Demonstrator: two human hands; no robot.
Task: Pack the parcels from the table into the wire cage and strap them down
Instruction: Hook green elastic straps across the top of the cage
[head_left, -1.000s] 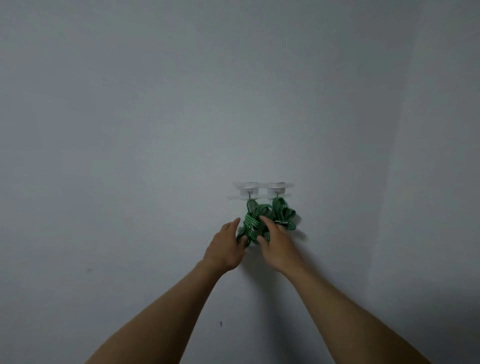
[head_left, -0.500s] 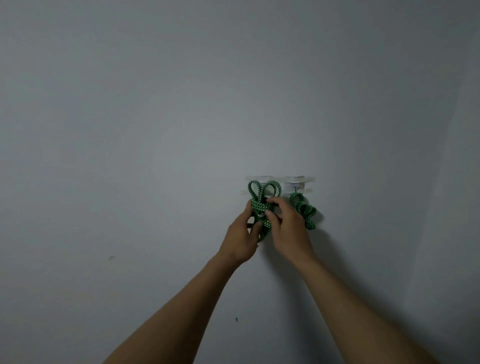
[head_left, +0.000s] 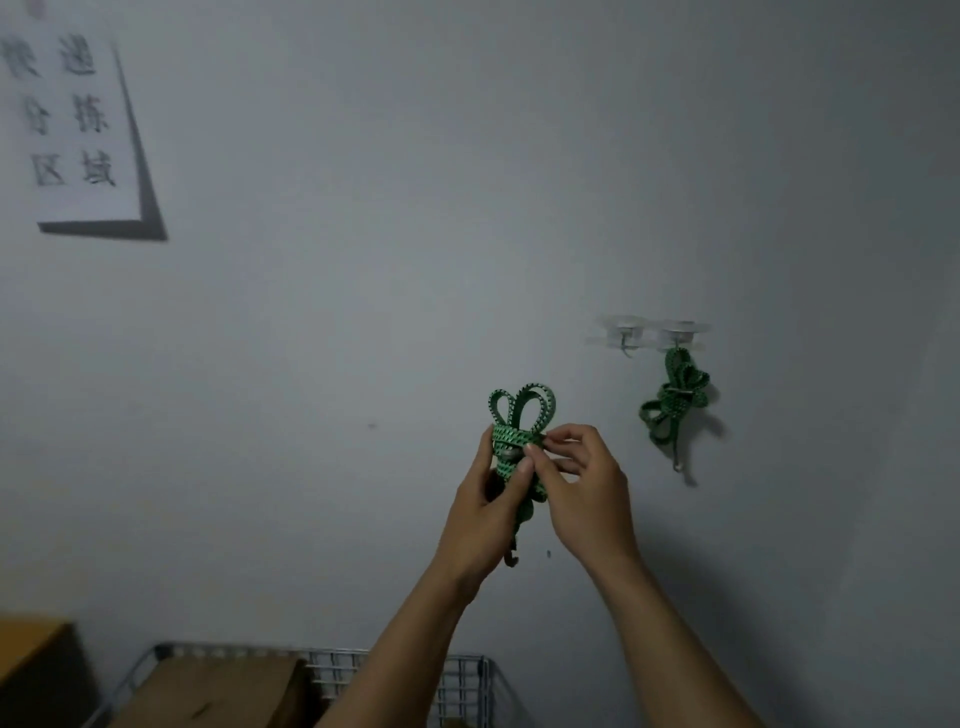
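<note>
While the left hand (head_left: 483, 514) grips the coiled green strap (head_left: 521, 411), the right hand (head_left: 583, 493) pinches it.

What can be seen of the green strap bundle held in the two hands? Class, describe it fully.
The green strap bundle is a flat, elastic-looking band, green with dark speckled edges, coiled up and wound round its own middle. Two loops stand upright at its top, and a dark metal hook dangles below. The left hand grips its lower part. The right hand pinches the wrapped middle. It is held up in front of the wall, apart from the empty wall hook.
</note>
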